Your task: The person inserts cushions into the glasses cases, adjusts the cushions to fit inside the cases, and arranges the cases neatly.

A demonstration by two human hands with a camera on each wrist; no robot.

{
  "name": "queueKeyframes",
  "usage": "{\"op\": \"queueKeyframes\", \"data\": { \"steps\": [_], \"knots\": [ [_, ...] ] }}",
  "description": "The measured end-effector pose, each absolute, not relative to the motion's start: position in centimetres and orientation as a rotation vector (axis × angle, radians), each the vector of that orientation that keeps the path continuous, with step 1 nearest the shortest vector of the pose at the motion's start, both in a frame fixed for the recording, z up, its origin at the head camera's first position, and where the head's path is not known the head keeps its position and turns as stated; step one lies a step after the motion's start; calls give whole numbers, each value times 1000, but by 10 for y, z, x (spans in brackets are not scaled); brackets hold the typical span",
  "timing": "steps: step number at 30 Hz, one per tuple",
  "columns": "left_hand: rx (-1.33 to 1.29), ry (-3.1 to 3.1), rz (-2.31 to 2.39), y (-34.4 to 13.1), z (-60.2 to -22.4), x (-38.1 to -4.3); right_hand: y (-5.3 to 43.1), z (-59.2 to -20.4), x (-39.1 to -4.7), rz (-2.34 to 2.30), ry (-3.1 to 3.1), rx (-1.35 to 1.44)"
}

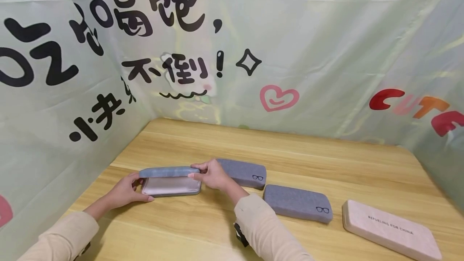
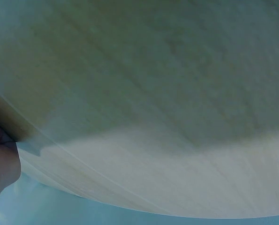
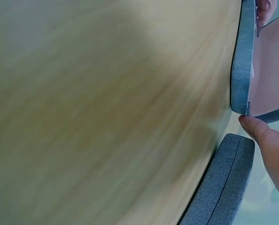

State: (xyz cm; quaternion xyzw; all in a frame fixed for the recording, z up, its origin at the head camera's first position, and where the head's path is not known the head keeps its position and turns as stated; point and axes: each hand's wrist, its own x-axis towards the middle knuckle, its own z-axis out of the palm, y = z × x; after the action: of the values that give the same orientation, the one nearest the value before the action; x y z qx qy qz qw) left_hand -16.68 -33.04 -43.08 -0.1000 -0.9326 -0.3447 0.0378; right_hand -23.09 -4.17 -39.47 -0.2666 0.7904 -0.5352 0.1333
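A blue glasses case [image 1: 169, 171] with a pale pink lining lies on the table at the left, its lid partly raised. My left hand [image 1: 124, 191] grips its left end, thumb along the front bottom edge. At the opposite end my right hand [image 1: 214, 175] pinches the lid's corner between thumb and fingers. The right wrist view shows the pink lining [image 3: 273, 70] between the parted halves, with that hand's thumb [image 3: 254, 126] by the corner. In the left wrist view only a bit of the left hand [image 2: 3, 164] shows at the edge.
Behind the right hand lies a closed grey-blue glasses case [image 1: 241, 170], partly hidden by it. A similar case [image 1: 295, 201] sits nearer, beside the right forearm. Farther right is a pink case [image 1: 391, 228] with lettering. Printed curtains [image 1: 308, 43] enclose the wooden table [image 1: 290, 148].
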Motion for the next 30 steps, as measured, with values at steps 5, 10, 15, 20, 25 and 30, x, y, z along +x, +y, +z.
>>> {"op": "queueKeyframes", "data": {
  "steps": [5, 10, 15, 20, 25, 30],
  "knots": [
    [-317, -2854, -1075, -331, -433, -169, -40, -396, -230, -1540, 2304, -754],
    [-319, -2847, -1098, -331, -434, -169, -40, -396, -229, -1527, 2315, -756],
    [-317, -2854, -1099, -330, -431, -168, -40, -394, -227, -1512, 2323, -762],
    [-326, -2862, -1112, -329, -428, -166, -41, -395, -226, -1504, 2337, -755],
    [-323, -2867, -1121, -328, -428, -166, -41, -395, -225, -1479, 2371, -768],
    [-314, -2871, -1125, -329, -428, -166, -40, -395, -223, -1449, 2385, -775]
  ]
}}
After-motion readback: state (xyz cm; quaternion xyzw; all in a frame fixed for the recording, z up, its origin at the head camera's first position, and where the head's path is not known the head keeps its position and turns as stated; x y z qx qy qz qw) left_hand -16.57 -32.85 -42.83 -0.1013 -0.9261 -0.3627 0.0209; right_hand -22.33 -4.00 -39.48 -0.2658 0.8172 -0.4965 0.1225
